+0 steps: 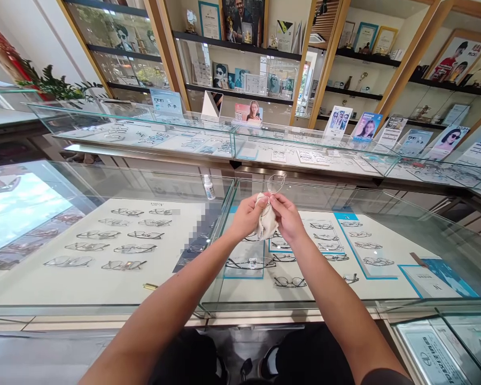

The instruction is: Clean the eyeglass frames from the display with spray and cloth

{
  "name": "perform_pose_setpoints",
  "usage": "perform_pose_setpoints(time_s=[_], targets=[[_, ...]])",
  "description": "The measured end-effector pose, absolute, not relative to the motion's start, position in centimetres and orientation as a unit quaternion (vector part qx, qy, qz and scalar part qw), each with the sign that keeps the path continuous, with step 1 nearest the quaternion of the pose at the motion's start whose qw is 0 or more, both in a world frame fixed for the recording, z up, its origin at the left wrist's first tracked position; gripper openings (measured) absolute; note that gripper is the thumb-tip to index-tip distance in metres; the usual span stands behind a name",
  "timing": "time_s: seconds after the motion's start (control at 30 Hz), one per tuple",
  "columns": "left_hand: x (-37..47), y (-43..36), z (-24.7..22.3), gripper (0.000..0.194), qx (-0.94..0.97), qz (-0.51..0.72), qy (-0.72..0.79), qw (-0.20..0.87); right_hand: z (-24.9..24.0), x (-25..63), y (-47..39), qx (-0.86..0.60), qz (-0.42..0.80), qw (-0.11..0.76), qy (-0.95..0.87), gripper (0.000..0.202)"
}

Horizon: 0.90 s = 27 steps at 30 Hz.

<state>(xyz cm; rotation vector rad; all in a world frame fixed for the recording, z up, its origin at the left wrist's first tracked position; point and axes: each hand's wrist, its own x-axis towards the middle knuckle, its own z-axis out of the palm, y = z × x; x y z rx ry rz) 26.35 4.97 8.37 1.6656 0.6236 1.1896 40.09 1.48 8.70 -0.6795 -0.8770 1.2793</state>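
Observation:
Both hands meet above the glass display case (pixel 240 306), near the middle of the view. My left hand (pixel 248 215) is closed on a pale, crumpled cloth (pixel 267 222) that hangs down between the hands. Pinched beside it, my right hand (pixel 287 214) has its thumb and fingers at the cloth's upper edge. A pair of thin-rimmed glasses (pixel 276 183) sticks up just beyond the fingertips; which fingers grip its frame is hard to make out. Under the glass, rows of eyeglasses (pixel 289 282) lie below my hands.
A small white bottle (pixel 209 187) stands on the case left of my hands. Another glass showcase (pixel 240 140) with upright cards runs across behind. Shelves (pixel 240 45) with pictures line the wall. A gold-coloured object (pixel 150 286) lies near the front left.

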Motion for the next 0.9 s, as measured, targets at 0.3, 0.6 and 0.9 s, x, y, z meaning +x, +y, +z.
perform_pose_setpoints(time_s=[0.3, 0.6, 0.9], targets=[[25.0, 6.1, 9.2, 0.06, 0.649, 0.538, 0.294, 0.451, 10.1, 43.9, 2.3, -0.257, 0.543, 0.717, -0.353, 0.018], [16.9, 10.2, 11.3, 0.05, 0.578, 0.649, 0.404, 0.285, 10.3, 46.3, 2.3, -0.201, 0.585, 0.702, -0.353, 0.019], [9.3, 13.4, 9.9, 0.025, 0.548, 0.517, 0.648, 0.113, 9.7, 46.8, 2.7, -0.232, 0.582, 0.698, -0.347, 0.014]])
